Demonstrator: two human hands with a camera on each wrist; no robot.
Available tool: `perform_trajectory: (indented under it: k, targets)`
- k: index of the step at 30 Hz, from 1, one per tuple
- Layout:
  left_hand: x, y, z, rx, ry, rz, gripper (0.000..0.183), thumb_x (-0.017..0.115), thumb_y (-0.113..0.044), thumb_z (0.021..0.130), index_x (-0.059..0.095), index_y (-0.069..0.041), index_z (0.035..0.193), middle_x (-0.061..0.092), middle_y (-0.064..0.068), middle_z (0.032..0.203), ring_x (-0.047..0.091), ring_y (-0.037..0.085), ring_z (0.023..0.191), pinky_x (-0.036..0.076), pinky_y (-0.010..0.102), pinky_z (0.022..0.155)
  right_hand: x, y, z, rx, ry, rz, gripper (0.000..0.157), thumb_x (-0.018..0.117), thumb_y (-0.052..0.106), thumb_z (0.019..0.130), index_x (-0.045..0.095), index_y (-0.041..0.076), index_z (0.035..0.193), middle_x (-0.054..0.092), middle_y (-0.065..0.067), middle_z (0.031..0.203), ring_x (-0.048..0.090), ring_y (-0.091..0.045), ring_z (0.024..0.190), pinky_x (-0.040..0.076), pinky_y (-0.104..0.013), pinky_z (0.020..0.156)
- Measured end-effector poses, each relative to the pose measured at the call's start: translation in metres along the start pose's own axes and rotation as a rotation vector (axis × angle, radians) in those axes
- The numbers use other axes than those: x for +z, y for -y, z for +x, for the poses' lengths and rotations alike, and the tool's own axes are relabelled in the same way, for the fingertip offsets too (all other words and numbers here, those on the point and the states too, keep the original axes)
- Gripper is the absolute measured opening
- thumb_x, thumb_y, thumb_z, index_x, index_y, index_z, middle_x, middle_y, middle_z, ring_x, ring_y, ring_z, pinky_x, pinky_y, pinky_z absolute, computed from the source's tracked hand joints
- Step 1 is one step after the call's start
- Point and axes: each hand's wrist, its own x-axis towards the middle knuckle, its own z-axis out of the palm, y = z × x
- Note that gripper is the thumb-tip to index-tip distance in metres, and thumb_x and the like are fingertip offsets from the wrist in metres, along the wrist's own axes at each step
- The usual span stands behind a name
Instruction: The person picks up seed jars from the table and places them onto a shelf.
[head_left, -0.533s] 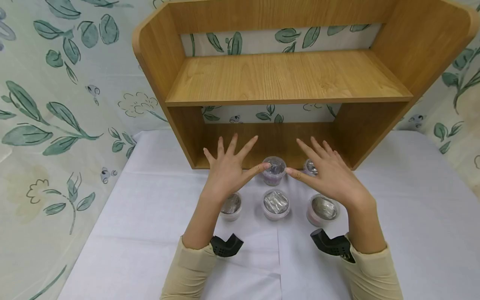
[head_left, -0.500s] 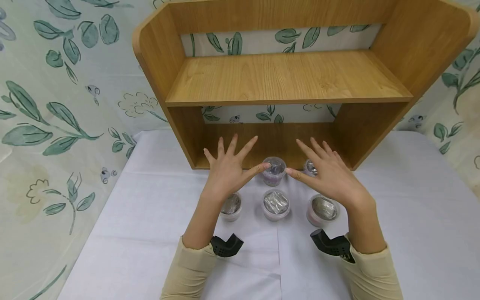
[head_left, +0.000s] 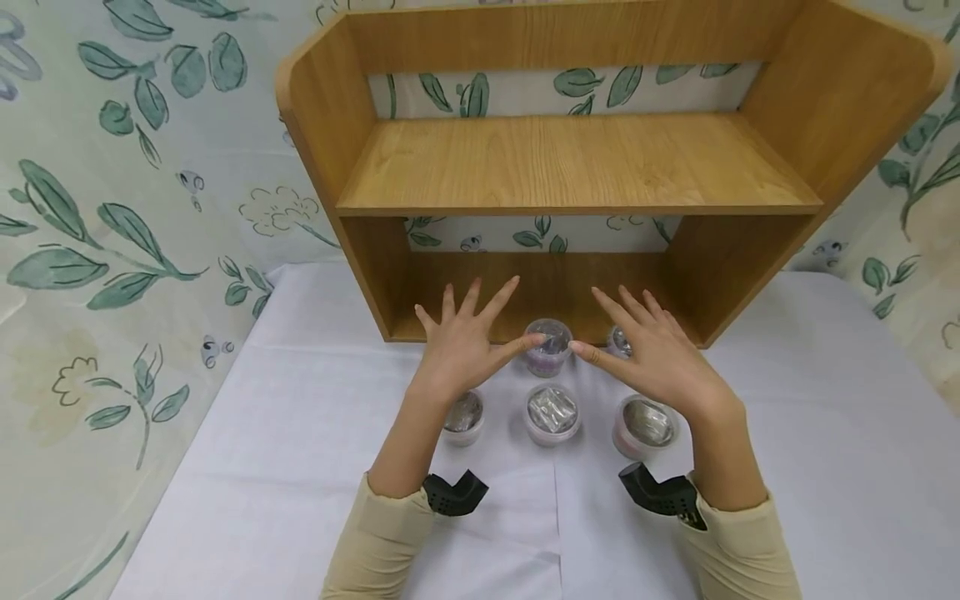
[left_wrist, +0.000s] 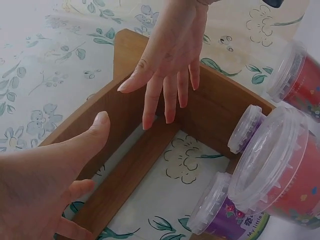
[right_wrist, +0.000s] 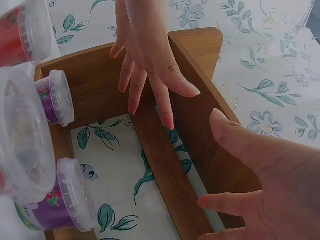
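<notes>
My left hand [head_left: 461, 354] is held over the tubs with its fingers spread, holding nothing. Mirroring it, my right hand [head_left: 663, 360] also has spread fingers and an empty palm. Between the two thumbs, in the head view, is a purple clear-lidded tub [head_left: 548, 358]. Another tub [head_left: 618, 342] is partly hidden behind my right hand. Closer to me is a row of tubs: a left one [head_left: 465, 414] partly covered by my left arm, a middle one [head_left: 552, 414] and a right one [head_left: 647, 423]. Purple labelling shows on a tub [left_wrist: 235, 217] in the left wrist view, and red on another tub [right_wrist: 11, 37] in the right wrist view.
A two-level wooden shelf [head_left: 577, 162] stands behind the tubs, its lower compartment facing my fingertips. White cloth [head_left: 300, 467] covers the table. Leaf-patterned fabric [head_left: 135, 333] hangs at the back and sides. Black wrist cameras [head_left: 453, 493] are strapped at both cuffs.
The head view has shifted a little, so the shelf appears slightly lower. Both hands keep nearly the same spread pose, and the tubs stay in place.
</notes>
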Motion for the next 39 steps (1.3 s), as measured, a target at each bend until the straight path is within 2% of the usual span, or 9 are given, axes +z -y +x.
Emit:
perform_trajectory:
  k: [5,9,12,16,20,23,29,33,39]
  targets:
    - [-0.001,0.003,-0.003,-0.005,-0.005,-0.061,0.085,0.036,-0.082,0.073,0.002,-0.048,0.143,0.025,0.01,0.15,0.012,0.042,0.138,0.0,0.072,0.099,0.002,-0.001,-0.001,-0.004,-0.002,0.011,0.078,0.048,0.062,0.085,0.014,0.03,0.148,0.006,-0.012,0.154,-0.003,-0.042,0.138,0.005,-0.069,0.102]
    - [-0.008,0.012,-0.007,0.026,-0.102,-0.11,0.083,0.039,-0.077,0.077,0.012,-0.039,0.146,0.038,0.005,0.144,0.032,0.032,0.133,0.008,0.067,0.104,0.002,-0.001,-0.005,-0.005,0.012,0.014,0.079,0.048,0.063,0.085,0.014,0.03,0.148,0.005,-0.012,0.154,-0.003,-0.044,0.138,0.005,-0.07,0.101]
    - [-0.015,0.027,-0.009,0.072,-0.312,-0.215,0.073,0.049,-0.066,0.081,0.034,-0.029,0.142,0.057,0.002,0.128,0.054,0.023,0.115,0.03,0.054,0.102,0.002,-0.001,-0.008,-0.01,0.021,0.011,0.08,0.047,0.063,0.084,0.014,0.029,0.148,0.007,-0.014,0.154,-0.001,-0.044,0.138,0.006,-0.07,0.101]
    - [-0.025,0.056,-0.007,0.105,-0.725,-0.464,0.043,0.064,-0.041,0.084,0.062,-0.014,0.118,0.07,0.004,0.088,0.064,0.016,0.078,0.05,0.03,0.074,0.001,-0.001,-0.01,-0.012,0.018,0.0,0.08,0.047,0.064,0.085,0.016,0.026,0.148,0.01,-0.016,0.153,0.002,-0.044,0.138,0.006,-0.068,0.102]
    - [-0.029,0.085,-0.003,-0.032,-1.055,-0.702,0.028,0.069,-0.029,0.082,0.069,-0.009,0.102,0.066,0.007,0.075,0.056,0.009,0.067,0.045,0.019,0.062,0.001,-0.001,-0.011,-0.018,0.007,-0.01,0.079,0.046,0.063,0.085,0.02,0.023,0.148,0.012,-0.017,0.152,0.005,-0.045,0.137,0.008,-0.067,0.103]
    - [-0.027,0.103,0.001,-0.169,-1.18,-0.812,0.026,0.071,-0.026,0.081,0.07,-0.007,0.098,0.064,0.01,0.079,0.054,0.011,0.069,0.043,0.019,0.061,-0.001,-0.002,-0.01,-0.025,-0.004,-0.018,0.078,0.046,0.063,0.086,0.022,0.021,0.147,0.014,-0.018,0.152,0.006,-0.045,0.137,0.008,-0.066,0.104]
    - [-0.023,0.112,0.011,-0.282,-1.199,-0.931,0.026,0.074,-0.016,0.076,0.067,-0.001,0.097,0.063,0.016,0.097,0.057,0.03,0.086,0.049,0.02,0.068,-0.004,-0.002,-0.01,-0.024,-0.034,-0.054,0.075,0.045,0.061,0.087,0.028,0.018,0.145,0.02,-0.02,0.15,0.011,-0.047,0.135,0.013,-0.065,0.104]
    - [-0.025,0.108,0.011,-0.261,-1.149,-0.998,0.029,0.073,-0.009,0.077,0.064,0.005,0.101,0.064,0.018,0.102,0.062,0.031,0.09,0.053,0.024,0.074,-0.007,-0.001,-0.011,-0.027,-0.06,-0.068,0.072,0.046,0.059,0.088,0.035,0.014,0.142,0.026,-0.021,0.147,0.019,-0.046,0.134,0.018,-0.064,0.102]
    - [-0.027,0.114,0.014,-0.23,-1.016,-1.04,0.035,0.074,-0.007,0.076,0.065,0.003,0.109,0.066,0.02,0.104,0.066,0.024,0.087,0.054,0.024,0.075,-0.012,0.002,-0.012,-0.02,-0.087,-0.059,0.069,0.043,0.061,0.088,0.041,0.012,0.138,0.037,-0.017,0.141,0.027,-0.041,0.131,0.026,-0.065,0.097]
